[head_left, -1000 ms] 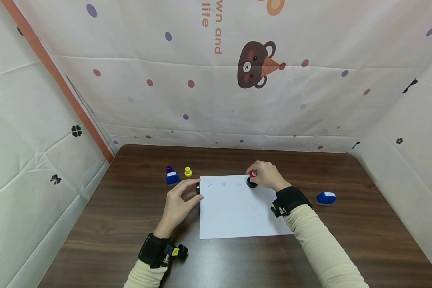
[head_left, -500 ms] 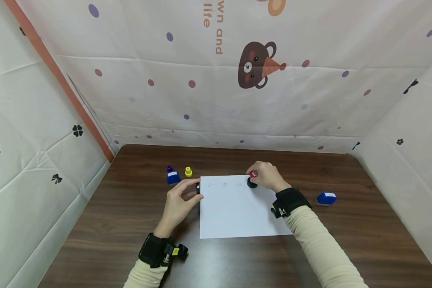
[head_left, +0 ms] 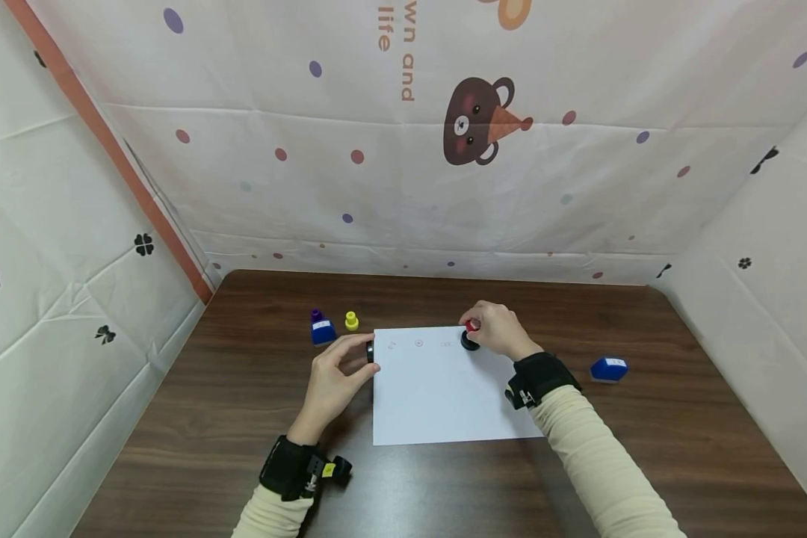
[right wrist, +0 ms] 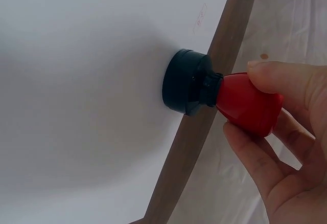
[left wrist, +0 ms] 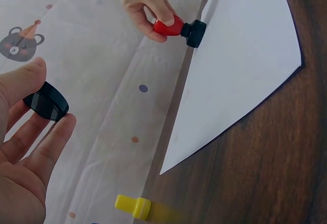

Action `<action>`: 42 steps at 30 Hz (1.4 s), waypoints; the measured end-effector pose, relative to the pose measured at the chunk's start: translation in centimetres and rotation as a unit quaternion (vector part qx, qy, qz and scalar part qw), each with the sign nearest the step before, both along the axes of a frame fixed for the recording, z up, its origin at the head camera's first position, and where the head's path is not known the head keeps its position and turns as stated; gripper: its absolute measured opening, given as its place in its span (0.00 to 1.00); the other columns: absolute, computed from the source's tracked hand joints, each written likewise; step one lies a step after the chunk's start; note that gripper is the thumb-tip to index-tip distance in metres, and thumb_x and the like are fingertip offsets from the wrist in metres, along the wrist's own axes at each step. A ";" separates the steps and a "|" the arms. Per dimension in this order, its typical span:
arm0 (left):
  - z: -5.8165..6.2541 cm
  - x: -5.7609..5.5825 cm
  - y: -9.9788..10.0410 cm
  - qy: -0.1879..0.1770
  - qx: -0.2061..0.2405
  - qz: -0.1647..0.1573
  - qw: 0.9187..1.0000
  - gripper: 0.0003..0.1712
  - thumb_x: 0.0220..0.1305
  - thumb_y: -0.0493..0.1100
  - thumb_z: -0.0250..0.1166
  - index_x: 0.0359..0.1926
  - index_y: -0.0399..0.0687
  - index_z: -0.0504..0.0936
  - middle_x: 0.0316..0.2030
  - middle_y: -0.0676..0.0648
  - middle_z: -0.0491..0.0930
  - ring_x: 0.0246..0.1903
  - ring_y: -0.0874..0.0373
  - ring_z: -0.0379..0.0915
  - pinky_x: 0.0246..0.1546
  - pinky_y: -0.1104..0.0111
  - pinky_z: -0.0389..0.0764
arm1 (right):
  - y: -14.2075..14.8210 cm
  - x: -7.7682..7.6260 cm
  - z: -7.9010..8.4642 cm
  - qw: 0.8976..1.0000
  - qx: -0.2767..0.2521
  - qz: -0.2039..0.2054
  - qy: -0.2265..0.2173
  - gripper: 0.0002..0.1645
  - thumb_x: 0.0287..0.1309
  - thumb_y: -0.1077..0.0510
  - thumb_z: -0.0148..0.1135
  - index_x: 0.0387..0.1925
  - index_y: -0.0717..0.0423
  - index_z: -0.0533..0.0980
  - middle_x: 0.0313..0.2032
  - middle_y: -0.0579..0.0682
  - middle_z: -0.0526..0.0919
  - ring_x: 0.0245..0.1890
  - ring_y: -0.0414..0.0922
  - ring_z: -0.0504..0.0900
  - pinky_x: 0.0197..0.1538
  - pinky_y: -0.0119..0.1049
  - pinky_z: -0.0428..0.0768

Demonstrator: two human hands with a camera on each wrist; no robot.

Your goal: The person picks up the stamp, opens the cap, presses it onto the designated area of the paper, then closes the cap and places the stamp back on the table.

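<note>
- Head view: high up, looks forward and down at the brown wooden table (head_left: 195, 403).
- Both wrist views: nearer, sharing the flat white paper (left wrist: 245, 63).

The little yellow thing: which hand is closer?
Left. The left hand is just on the near side of the yellow thing; the right hand is farther away, to its right.

Couldn't see the underside of the red-and-black stamp (right wrist: 230, 98), and the right hand (head_left: 501, 330) hid part of the paper (head_left: 444, 396). Head view left the red marks (head_left: 419, 344) way too tiny to make out, same with labels (head_left: 616, 363) on the blue blocks (head_left: 604, 372). The left hand (head_left: 331, 385) covered part of the black cap (head_left: 370, 352) there, and the wall lettering (head_left: 408, 78) got chopped up top.
</note>
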State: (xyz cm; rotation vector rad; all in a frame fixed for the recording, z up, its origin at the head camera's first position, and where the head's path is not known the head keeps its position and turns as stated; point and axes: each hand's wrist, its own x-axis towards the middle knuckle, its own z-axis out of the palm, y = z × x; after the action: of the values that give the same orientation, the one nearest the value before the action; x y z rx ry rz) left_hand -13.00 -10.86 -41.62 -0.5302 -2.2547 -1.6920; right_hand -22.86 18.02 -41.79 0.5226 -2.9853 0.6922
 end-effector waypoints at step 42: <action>-1.6 -0.8 -0.6 0.014 -0.003 0.015 1.000 0.24 0.50 0.35 0.70 0.51 0.44 0.78 0.49 0.47 0.77 0.49 0.55 0.74 0.42 0.69 0.81 | -0.2 0.6 0.1 0.999 0.006 -0.005 0.032 0.11 0.48 0.65 0.66 0.37 0.58 0.82 0.39 0.54 0.80 0.33 0.47 0.78 0.38 0.42 0.82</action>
State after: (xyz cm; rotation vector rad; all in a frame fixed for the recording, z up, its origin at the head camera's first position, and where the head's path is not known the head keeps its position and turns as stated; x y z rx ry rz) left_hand -13.77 -11.46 -43.21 -0.5144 -2.2380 -1.6543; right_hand -22.26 17.82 -41.70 0.5202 -2.9329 0.6462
